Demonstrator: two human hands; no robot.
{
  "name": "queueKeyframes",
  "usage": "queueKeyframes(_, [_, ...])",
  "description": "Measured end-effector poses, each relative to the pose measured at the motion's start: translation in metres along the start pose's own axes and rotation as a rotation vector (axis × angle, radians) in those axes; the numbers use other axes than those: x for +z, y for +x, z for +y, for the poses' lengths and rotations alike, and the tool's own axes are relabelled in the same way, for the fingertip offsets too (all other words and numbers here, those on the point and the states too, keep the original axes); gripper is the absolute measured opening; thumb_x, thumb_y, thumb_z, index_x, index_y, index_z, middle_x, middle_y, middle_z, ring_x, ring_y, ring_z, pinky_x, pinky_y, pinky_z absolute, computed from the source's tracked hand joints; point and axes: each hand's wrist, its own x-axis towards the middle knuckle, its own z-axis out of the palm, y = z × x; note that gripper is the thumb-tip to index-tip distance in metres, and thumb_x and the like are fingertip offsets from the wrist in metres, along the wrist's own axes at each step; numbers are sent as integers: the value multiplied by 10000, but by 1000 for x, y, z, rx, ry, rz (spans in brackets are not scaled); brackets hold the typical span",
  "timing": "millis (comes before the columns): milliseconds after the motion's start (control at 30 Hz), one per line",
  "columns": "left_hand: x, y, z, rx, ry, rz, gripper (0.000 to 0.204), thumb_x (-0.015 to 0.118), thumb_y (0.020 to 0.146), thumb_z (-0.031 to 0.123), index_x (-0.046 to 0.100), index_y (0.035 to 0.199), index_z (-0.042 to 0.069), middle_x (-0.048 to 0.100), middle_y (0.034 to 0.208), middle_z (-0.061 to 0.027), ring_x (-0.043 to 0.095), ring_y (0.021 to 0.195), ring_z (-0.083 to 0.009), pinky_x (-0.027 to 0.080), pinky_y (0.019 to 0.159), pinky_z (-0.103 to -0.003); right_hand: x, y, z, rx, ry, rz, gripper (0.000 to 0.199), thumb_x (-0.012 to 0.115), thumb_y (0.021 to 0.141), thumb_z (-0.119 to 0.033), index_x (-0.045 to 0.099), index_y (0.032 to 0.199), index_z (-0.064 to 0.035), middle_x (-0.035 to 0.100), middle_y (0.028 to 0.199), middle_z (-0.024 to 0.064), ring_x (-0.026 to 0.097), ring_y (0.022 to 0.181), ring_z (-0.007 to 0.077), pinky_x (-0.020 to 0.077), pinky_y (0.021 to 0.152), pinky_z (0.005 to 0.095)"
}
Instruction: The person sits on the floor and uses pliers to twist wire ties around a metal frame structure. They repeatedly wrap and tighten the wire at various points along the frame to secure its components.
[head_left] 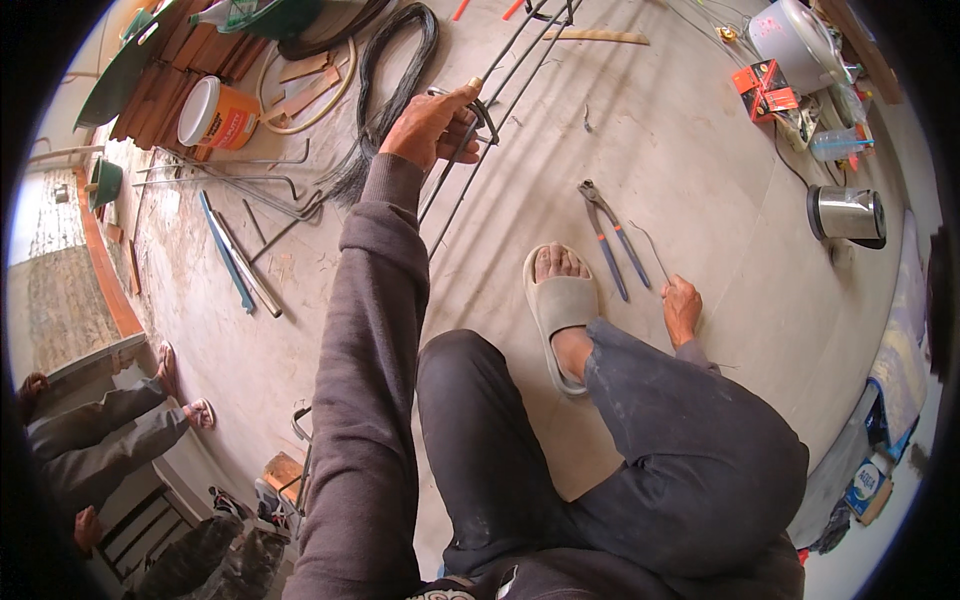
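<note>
A: Why does the right hand (pixel 682 310) sit so low?

B: It is right of centre in the frame, just past the bent leg (pixel 690 420), with its fingers closed round the lower end of a thin bent rod (pixel 656 252). Held by the end, the rod has most of its length reaching free, probably so the hand doesn't block it. How the hidden fingertips meet it, nobody can tell from here.

A: And the pincers (pixel 604 245), between that hand and the slipper (pixel 565 300)?

B: They lie on the floor (pixel 760 310), untouched, handles parted and pointing down the frame toward the person, which seems to suit a quick pick-up.

A: What does the left hand (pixel 435 125) have?

B: It reaches to the top centre, fingers curled tightly about a dark bent ring (pixel 489 122) at the long metal rods (pixel 507 52). That hold likely steadies ring and rods together. The rods run on to the upper edge.

A: And farther off?

B: The black wire coil (pixel 362 100) lies upper left, near the left hand, perhaps for easy reach. The orange bucket (pixel 230 125) stands beyond it, and the kettle (pixel 845 212) is at the far right, presumably out of the rods' way.
</note>
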Motion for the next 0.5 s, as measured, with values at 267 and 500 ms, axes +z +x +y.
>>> queueKeyframes(267, [-6, 6, 2, -97, -24, 49, 482, 839, 814, 481, 607, 829, 58, 554, 748, -30, 614, 615, -192, 587, 580, -372, 0, -3, -2, 11, 1, -15, 136, 512, 843, -110, 563, 763, -13, 640, 736, 218, 621, 750, 456, 463, 709, 518])
queueKeyframes(500, [2, -5, 5, -28, -35, 101, 423, 821, 854, 425, 580, 770, 88, 544, 677, -12, 592, 564, -143, 541, 495, -284, 5, -4, 8, -19, -6, 56, 139, 536, 849, -116, 570, 749, -26, 631, 712, 210, 613, 699, 441, 456, 661, 502])
